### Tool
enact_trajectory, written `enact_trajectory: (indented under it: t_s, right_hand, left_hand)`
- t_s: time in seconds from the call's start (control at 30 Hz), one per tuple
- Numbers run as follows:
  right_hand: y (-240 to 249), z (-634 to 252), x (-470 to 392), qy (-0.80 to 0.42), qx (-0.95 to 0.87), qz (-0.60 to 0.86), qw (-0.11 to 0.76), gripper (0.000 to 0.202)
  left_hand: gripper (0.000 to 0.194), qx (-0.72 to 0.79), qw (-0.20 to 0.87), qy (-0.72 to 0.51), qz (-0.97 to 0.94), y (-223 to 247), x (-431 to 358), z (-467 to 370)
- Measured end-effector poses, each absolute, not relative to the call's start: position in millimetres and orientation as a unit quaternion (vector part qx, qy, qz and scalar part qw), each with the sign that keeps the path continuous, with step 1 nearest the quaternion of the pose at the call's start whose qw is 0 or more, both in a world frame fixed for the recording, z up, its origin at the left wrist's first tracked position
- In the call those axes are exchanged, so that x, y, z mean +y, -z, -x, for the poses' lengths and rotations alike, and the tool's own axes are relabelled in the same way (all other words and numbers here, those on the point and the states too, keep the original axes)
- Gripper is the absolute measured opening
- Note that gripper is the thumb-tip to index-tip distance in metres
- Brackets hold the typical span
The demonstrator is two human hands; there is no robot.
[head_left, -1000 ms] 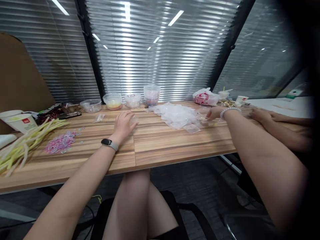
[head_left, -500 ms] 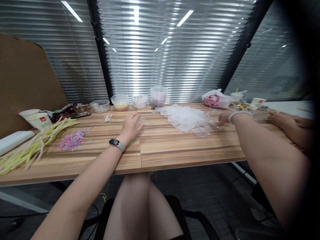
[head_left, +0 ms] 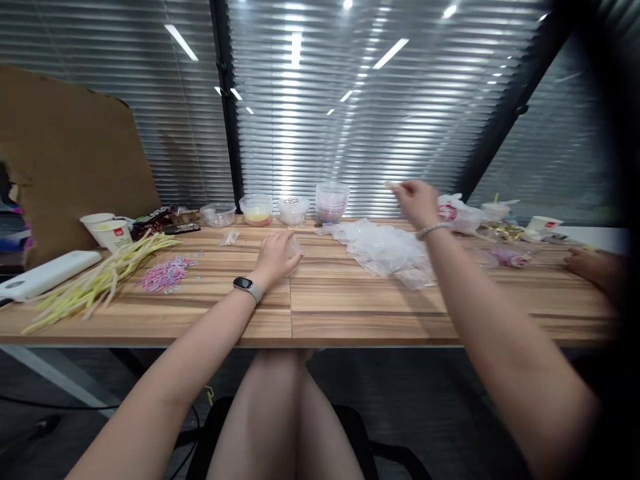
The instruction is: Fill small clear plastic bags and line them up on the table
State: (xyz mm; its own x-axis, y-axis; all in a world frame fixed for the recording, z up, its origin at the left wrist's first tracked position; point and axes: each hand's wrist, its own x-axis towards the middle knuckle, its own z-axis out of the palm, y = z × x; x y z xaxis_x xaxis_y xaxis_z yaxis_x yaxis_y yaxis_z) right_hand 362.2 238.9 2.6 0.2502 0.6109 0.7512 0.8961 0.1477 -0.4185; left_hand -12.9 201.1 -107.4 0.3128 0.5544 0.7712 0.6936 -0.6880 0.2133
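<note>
My left hand (head_left: 275,257) rests on the table with its fingers curled round a small clear plastic cup (head_left: 295,245), mostly hidden by the fingers. Raised above the back of the table, my right hand (head_left: 419,202) pinches a small pale piece (head_left: 391,185), too small and blurred to name. Below it and to its left spreads a pile of clear plastic bags (head_left: 383,247). Left of my left hand lie a small clear packet (head_left: 229,238) and a heap of pink and purple little rings (head_left: 167,274).
Yellow and cream fuzzy stems (head_left: 107,273) lie at left beside a white device (head_left: 50,275) and paper cups (head_left: 113,235). Clear tubs (head_left: 257,210) line the back. At right are a white-and-red plastic bag (head_left: 463,215), purple packets (head_left: 510,257) and another person's hand (head_left: 587,263).
My right hand has risen and come left from the table beyond the bag pile, a small pale piece now in its fingertips. My left hand keeps hold of the cup. The view has shifted.
</note>
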Motion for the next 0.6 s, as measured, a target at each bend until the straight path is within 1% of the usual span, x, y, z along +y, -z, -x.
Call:
enact_trajectory:
  t_s: [0.07,0.1,0.13,0.17,0.2,0.27,0.43,0.6]
  right_hand:
    - [12,-302,249,0.087,-0.624,0.590,0.505,0.042]
    - [23,-273,252,-0.050,-0.630,0.530,0.566,0.044]
    - [35,-247,252,-0.183,-0.633,0.466,0.590,0.044]
    - [48,-224,251,-0.288,-0.638,0.416,0.580,0.044]
    - [60,-205,249,-0.321,-0.648,0.395,0.566,0.044]
    - [83,-182,241,-0.359,-0.653,0.375,0.551,0.042]
    - [115,-175,223,-0.408,-0.640,0.383,0.527,0.039]
    - [122,-173,220,-0.419,-0.624,0.400,0.525,0.035]
  left_hand:
    - [0.054,-0.393,0.079,0.429,0.810,111,204,15]
    - [0.055,-0.397,0.079,0.426,0.809,113,206,16]
    - [0.058,-0.401,0.078,0.426,0.807,115,209,17]
    - [0.062,-0.406,0.075,0.429,0.803,117,211,18]
    - [0.066,-0.412,0.070,0.432,0.799,119,215,18]
    - [0.068,-0.422,0.051,0.447,0.787,122,221,19]
    - [0.057,-0.430,0.020,0.464,0.774,124,227,19]
    - [0.054,-0.400,0.067,0.454,0.793,117,216,20]
